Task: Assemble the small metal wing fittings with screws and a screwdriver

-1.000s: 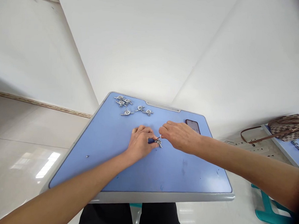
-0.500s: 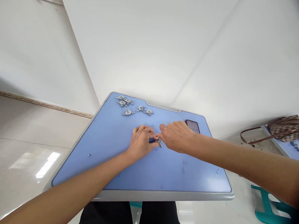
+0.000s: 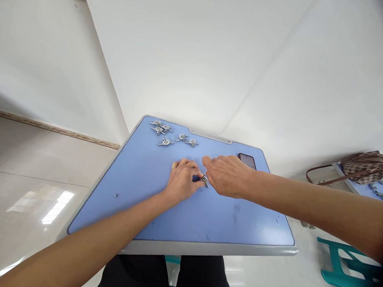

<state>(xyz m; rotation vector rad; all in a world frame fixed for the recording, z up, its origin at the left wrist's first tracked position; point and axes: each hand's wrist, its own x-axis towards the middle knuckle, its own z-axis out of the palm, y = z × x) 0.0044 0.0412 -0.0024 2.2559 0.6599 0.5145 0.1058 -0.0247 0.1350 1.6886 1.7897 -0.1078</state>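
Note:
Near the middle of the blue desktop (image 3: 139, 179), my left hand (image 3: 182, 180) pinches a small silver metal fitting (image 3: 206, 182) between thumb and fingertips. The fitting has thin arms, and one of them points down to the right. My right hand (image 3: 226, 174) is closed just right of the fitting, its thumb on top. A short thin piece shows between the right fingers and the fitting; what the right hand grips is mostly hidden. Several similar silver fittings (image 3: 166, 141) lie at the back left of the desktop.
A phone (image 3: 247, 160) lies at the back right, partly behind my right forearm. One tiny metal bit (image 3: 116, 195) rests at the left. To the right are a checkered bag (image 3: 366, 166) on another table and a green stool (image 3: 341, 268). A white wall (image 3: 188, 67) stands behind.
My right thumb and fingers have lifted slightly off the fitting, leaving a thin piece visible between them. The left hand still pinches the fitting. The view has shifted slightly.

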